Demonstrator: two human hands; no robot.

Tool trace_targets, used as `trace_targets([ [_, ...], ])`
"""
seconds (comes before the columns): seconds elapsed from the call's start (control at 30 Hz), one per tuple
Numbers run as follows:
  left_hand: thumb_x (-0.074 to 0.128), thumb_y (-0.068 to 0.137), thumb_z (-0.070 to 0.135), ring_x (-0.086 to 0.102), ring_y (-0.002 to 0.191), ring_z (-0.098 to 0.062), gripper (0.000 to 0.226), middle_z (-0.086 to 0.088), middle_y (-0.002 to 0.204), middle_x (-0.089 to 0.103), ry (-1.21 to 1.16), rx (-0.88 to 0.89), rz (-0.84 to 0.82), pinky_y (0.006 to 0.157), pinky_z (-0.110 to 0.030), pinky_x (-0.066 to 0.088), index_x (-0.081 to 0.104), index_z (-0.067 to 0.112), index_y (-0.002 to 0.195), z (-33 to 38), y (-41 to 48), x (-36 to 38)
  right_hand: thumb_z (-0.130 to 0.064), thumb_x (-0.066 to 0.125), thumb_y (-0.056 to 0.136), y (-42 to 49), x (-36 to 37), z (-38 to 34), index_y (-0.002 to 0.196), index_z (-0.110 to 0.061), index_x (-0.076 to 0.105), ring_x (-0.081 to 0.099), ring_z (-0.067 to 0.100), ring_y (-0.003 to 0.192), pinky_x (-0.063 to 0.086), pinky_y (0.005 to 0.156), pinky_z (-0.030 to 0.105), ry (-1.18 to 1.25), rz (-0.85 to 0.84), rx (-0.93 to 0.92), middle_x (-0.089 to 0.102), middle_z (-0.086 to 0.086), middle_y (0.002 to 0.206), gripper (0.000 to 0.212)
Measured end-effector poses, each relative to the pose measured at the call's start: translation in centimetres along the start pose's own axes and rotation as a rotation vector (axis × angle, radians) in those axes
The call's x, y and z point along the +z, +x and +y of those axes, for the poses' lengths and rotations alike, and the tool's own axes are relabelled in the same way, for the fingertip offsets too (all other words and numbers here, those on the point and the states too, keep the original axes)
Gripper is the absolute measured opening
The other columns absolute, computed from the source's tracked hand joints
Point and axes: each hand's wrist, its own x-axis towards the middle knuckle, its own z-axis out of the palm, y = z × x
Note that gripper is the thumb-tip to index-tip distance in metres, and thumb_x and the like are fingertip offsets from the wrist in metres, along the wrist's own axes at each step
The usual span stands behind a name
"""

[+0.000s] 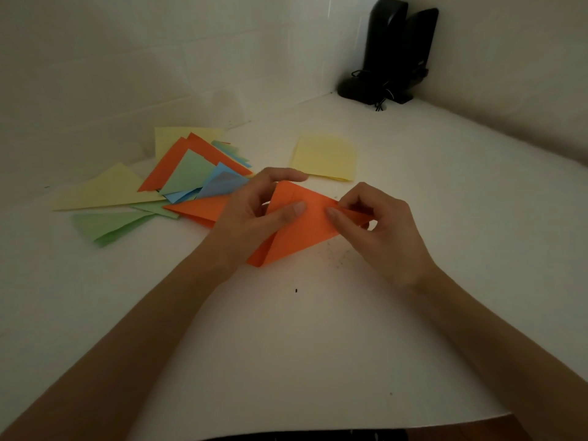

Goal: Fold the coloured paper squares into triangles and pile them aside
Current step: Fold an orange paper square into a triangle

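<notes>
Paper (302, 227), orange, part-folded into a triangular shape, held over the middle of white table (286, 329) between both hands. Left hand (254, 211): thumb flat on the top face, fingers curled round the upper edge, gripping. Right hand (378, 224): thumb and forefinger pinching the right corner, other fingers curled beneath. Pile (178, 179) of folded triangles, orange, green, blue and yellow, loosely overlapped, to the left; one orange piece reaches behind the left hand. Yellow squares (324, 157), unfolded stack, flat just beyond the hands, apart from the pile. Speakers (397, 49), black, upright in the far corner.
</notes>
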Motion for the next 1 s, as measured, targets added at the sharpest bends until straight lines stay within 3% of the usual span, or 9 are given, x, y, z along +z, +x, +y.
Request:
trace_targets([
  [0.13,0.06,0.082,0.023,0.056,0.079,0.006,0.009,0.023,0.082,0.061,0.066,0.042,0.0,0.069,-0.011,0.046,0.058,0.023,0.091,0.21,-0.16,0.08,-0.013,0.064,0.088,-0.04,-0.01,0.11,0.074,-0.008,0.057,0.045,0.003,0.06,0.035,0.057,0.013,0.042,-0.041,0.029,0.052,-0.009,0.065,0.016],
  [0.23,0.06,0.082,0.022,0.059,0.078,0.003,0.011,0.021,0.084,0.062,0.026,0.012,-0.018,0.066,-0.015,0.048,0.06,0.025,0.093,0.34,-0.31,0.0,-0.016,0.065,0.086,0.09,-0.15,0.11,0.074,-0.013,0.058,0.049,0.008,0.061,0.041,0.059,0.023,0.108,-0.083,0.064,0.058,-0.003,0.069,0.015],
  [0.3,0.059,0.082,0.021,0.061,0.079,-0.001,0.013,0.017,0.086,0.065,-0.031,-0.03,-0.031,0.064,-0.017,0.05,0.064,0.025,0.093,0.28,-0.38,-0.07,-0.018,0.064,0.084,0.13,-0.15,0.1,0.074,-0.013,0.058,0.055,0.021,0.067,0.045,0.062,0.033,0.158,-0.11,0.093,0.06,-0.001,0.071,0.013],
  [0.4,0.06,0.081,0.019,0.063,0.081,-0.003,0.012,0.014,0.088,0.068,-0.074,-0.054,-0.03,0.064,-0.018,0.05,0.067,0.022,0.09,0.15,-0.37,-0.1,-0.02,0.063,0.082,0.19,-0.06,0.18,0.073,-0.012,0.058,0.055,0.026,0.068,0.046,0.062,0.038,0.204,-0.13,0.128,0.059,0.001,0.07,0.013],
  [0.57,0.065,0.078,0.015,0.062,0.077,0.0,0.01,0.014,0.083,0.068,-0.122,-0.058,-0.012,0.062,-0.015,0.049,0.065,0.015,0.088,0.3,-0.55,0.22,-0.02,0.064,0.081,0.3,-0.05,0.27,0.072,-0.011,0.058,0.054,0.013,0.064,0.045,0.061,0.033,0.256,-0.156,0.175,0.058,-0.004,0.066,0.014],
  [0.7,0.066,0.08,0.012,0.06,0.077,0.0,0.014,0.016,0.083,0.065,-0.109,-0.052,-0.019,0.062,-0.016,0.049,0.065,0.019,0.091,0.11,-0.55,0.21,-0.012,0.065,0.086,0.32,-0.11,0.4,0.072,-0.01,0.057,0.055,0.01,0.063,0.044,0.061,0.029,0.256,-0.174,0.192,0.058,-0.007,0.065,0.017],
  [0.83,0.062,0.078,0.015,0.061,0.08,-0.001,0.013,0.014,0.086,0.067,-0.103,-0.065,-0.002,0.066,-0.016,0.049,0.069,0.026,0.08,-0.28,-0.32,0.08,-0.01,0.065,0.087,0.38,-0.11,0.42,0.072,-0.009,0.057,0.054,0.008,0.061,0.043,0.061,0.026,0.263,-0.173,0.218,0.057,-0.008,0.063,0.017],
  [1.0,0.063,0.086,0.004,0.059,0.082,0.004,0.021,0.021,0.084,0.068,0.104,-0.028,0.038,0.068,-0.01,0.044,0.068,0.024,0.085,-0.58,-0.04,-0.05,-0.009,0.066,0.086,0.48,-0.13,0.32,0.089,-0.015,0.059,0.057,0.008,0.062,0.047,0.062,0.023,0.314,-0.157,0.28,0.063,-0.007,0.066,0.009],
])
